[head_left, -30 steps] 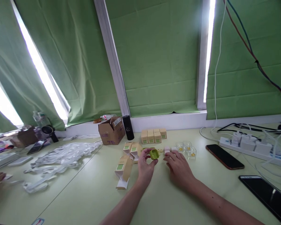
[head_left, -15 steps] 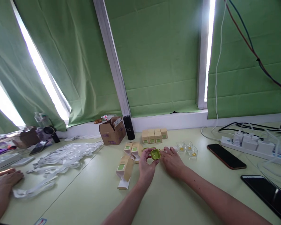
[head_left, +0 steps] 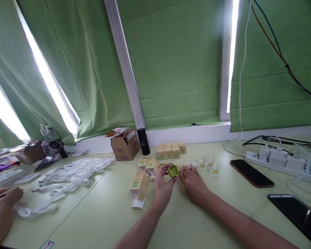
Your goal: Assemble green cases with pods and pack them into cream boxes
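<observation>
Tilted so its hollow inside shows, a small green square cup (head_left: 173,171) is pinched between the thumb and fingers of my left hand (head_left: 163,183). Just right of it is my right hand (head_left: 194,183), low over the table with its fingers bent together. Whatever its fingertips grip is hidden. Small yellow-green pieces (head_left: 180,166) and whitish pieces (head_left: 187,164) lie beyond those fingers. Clear cups with yellow centres (head_left: 202,163) stand further right. Left of my left hand are tan cartons with green squares (head_left: 140,183), the nearest with its white flap out.
Closed tan boxes (head_left: 168,151) stand in rows at the back, near a black cylinder (head_left: 143,142) and an open cardboard box (head_left: 125,147). Phones (head_left: 251,173) and a power strip (head_left: 282,164) lie right. At left are white straps (head_left: 75,173) and another person's hand (head_left: 10,199).
My right hand has shifted slightly right and lower, uncovering more of the small pieces behind it. My left hand keeps its hold on the green cup. The other person's hand has moved slightly.
</observation>
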### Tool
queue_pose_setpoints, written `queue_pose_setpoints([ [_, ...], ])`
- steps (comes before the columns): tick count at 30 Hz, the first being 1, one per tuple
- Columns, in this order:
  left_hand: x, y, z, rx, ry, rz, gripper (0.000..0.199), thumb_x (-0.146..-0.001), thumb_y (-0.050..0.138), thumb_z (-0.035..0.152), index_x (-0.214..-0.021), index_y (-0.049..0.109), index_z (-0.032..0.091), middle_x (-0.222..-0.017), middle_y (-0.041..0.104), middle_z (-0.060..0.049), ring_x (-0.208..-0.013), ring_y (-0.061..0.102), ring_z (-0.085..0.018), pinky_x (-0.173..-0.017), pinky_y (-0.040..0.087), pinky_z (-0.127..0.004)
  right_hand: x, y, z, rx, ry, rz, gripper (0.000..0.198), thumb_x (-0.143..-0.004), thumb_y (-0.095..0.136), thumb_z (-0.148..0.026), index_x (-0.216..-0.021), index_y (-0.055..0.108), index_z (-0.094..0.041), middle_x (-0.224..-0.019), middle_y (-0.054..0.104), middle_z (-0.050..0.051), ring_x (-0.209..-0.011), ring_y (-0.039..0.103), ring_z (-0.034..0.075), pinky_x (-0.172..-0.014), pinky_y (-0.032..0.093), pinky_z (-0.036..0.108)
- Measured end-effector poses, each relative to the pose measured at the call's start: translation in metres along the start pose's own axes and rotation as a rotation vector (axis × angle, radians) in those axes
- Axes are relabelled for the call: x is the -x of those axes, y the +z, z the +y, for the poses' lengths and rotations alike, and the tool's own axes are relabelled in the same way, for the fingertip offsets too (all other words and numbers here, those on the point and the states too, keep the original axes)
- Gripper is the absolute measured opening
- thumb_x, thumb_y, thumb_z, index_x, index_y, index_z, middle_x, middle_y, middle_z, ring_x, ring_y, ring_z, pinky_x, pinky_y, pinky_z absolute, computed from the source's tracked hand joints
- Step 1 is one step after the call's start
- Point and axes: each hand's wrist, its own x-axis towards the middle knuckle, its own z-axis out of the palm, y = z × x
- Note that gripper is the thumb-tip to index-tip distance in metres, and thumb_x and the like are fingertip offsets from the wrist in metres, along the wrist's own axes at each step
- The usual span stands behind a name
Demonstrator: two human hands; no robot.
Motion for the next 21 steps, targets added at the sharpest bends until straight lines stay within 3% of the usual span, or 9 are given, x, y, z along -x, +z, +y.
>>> queue_pose_setpoints([
  [6, 0.001, 0.002, 0.002, 0.02, -0.012, -0.003, 0.049, -0.064, 0.071, 0.003, -0.107, 0.059, 0.022, -0.12, 0.075, -0.008, -0.111, 0.068, -0.025, -0.089, 0.046, -0.035, 0.015, -0.009, -0.001, -0.159, 0.031, 0.272, 0.023, -0.086, 0.057, -0.001, -0.095, 0.071, -0.017, -0.098, 0.075, 0.009, -0.095, 0.063, 0.024, -0.091, 0.04, 0.039],
  [11, 0.002, 0.002, 0.004, 0.003, -0.01, -0.027, 0.048, -0.064, 0.071, 0.003, -0.107, 0.059, 0.022, -0.121, 0.075, -0.008, -0.112, 0.068, -0.026, -0.088, 0.045, -0.035, 0.026, -0.016, -0.002, -0.452, 0.138, 0.348, 0.023, -0.092, 0.05, -0.007, -0.085, 0.067, -0.02, -0.085, 0.072, 0.007, -0.084, 0.064, 0.023, -0.078, 0.048, 0.035],
  [16, 0.004, 0.002, 0.007, -0.005, 0.003, -0.058, 0.046, -0.066, 0.07, 0.003, -0.106, 0.058, 0.022, -0.121, 0.075, -0.008, -0.115, 0.068, -0.026, -0.092, 0.044, -0.037, 0.03, -0.022, -0.003, -0.793, 0.265, 0.407, 0.017, -0.098, 0.053, -0.023, -0.103, 0.069, -0.021, -0.098, 0.074, 0.008, -0.085, 0.07, 0.021, -0.075, 0.058, 0.033],
  [21, 0.006, 0.004, 0.008, -0.003, 0.009, -0.088, 0.049, -0.065, 0.071, 0.0, -0.107, 0.06, 0.023, -0.12, 0.075, -0.008, -0.114, 0.067, -0.027, -0.094, 0.044, -0.039, 0.029, -0.029, -0.004, -0.84, 0.238, 0.522, 0.022, -0.102, 0.052, -0.029, -0.108, 0.073, -0.023, -0.107, 0.073, 0.01, -0.1, 0.071, 0.024, -0.087, 0.06, 0.036],
])
